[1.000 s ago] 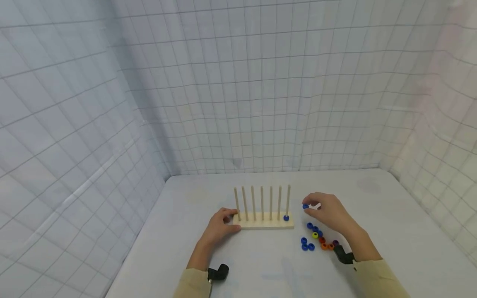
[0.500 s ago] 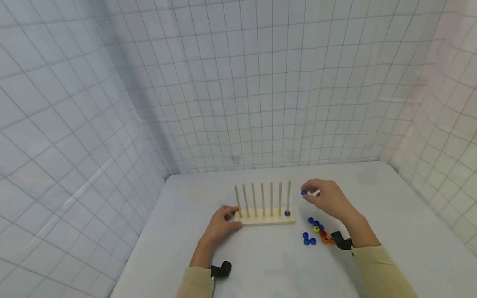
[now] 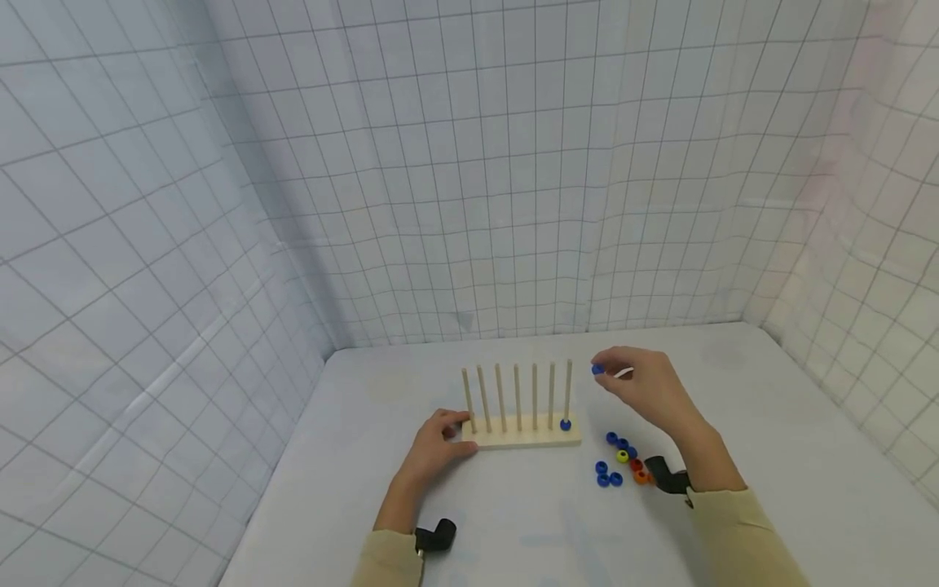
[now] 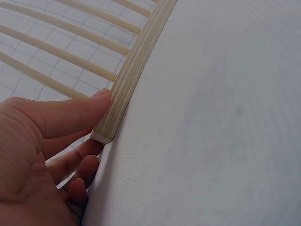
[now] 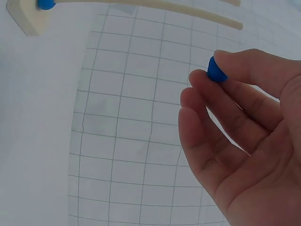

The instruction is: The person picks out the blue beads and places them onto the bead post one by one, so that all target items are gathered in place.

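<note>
My left hand (image 3: pixel 434 444) grips the left end of a wooden peg rack (image 3: pixel 522 439), thumb on its front edge and fingers behind. In the left wrist view the thumb presses the layered edge of the base (image 4: pixel 123 96). Several upright pegs stand in a row on the rack. One blue bead (image 3: pixel 566 425) sits at the foot of the rightmost peg (image 3: pixel 568 391). My right hand (image 3: pixel 645 387) pinches another blue bead (image 5: pixel 217 70) between thumb and index finger. It is held in the air just right of that peg's top, apart from it.
Loose beads lie on the white table (image 3: pixel 513 514) right of the rack: several blue beads (image 3: pixel 603 480), a yellow bead (image 3: pixel 622 456), a red bead (image 3: pixel 636 465) and an orange bead (image 3: pixel 641 478). The right wrist strap overlaps some. Gridded white cloth (image 3: pixel 513 204) surrounds the table.
My right hand has risen with the blue bead, from partway up the rightmost peg to near its top. The left hand keeps its hold on the rack. The head view has shifted slightly.
</note>
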The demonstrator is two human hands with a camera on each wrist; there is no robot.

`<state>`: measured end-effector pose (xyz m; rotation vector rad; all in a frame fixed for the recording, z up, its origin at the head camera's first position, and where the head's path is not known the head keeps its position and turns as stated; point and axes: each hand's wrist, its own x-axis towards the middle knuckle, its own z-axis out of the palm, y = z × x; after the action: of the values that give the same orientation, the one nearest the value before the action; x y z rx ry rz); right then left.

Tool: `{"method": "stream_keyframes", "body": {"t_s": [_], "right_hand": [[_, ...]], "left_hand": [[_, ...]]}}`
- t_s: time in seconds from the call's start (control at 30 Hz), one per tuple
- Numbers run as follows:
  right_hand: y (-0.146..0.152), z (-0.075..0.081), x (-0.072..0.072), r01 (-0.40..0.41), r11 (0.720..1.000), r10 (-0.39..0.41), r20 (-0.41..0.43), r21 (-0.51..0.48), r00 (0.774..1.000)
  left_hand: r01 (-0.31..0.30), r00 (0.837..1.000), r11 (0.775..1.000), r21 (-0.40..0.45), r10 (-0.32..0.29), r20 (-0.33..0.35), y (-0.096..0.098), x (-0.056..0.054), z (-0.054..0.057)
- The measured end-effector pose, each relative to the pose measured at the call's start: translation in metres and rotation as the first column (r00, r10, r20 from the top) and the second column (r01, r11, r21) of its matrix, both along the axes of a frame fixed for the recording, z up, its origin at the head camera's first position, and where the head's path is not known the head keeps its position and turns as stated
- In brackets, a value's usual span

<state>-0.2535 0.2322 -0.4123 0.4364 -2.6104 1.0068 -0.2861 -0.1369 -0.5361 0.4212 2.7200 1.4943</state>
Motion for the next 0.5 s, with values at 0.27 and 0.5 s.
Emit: {"method": "stream_keyframes", "body": {"t_s": [0.27, 0.5], "right_hand": [[-0.007, 0.005, 0.000, 0.022, 0.999, -0.024, -0.047, -0.050, 0.999], [-0.014, 0.007, 0.003, 0.025, 0.996, -0.034, -0.107, -0.086, 0.994]], "left_hand": [[-0.009, 1.000, 1.000, 0.007, 0.009, 0.016, -0.001, -0.002, -0.001], [-0.004, 1.000, 1.000, 0.007, 0.004, 0.014, 0.000, -0.001, -0.003]]}}
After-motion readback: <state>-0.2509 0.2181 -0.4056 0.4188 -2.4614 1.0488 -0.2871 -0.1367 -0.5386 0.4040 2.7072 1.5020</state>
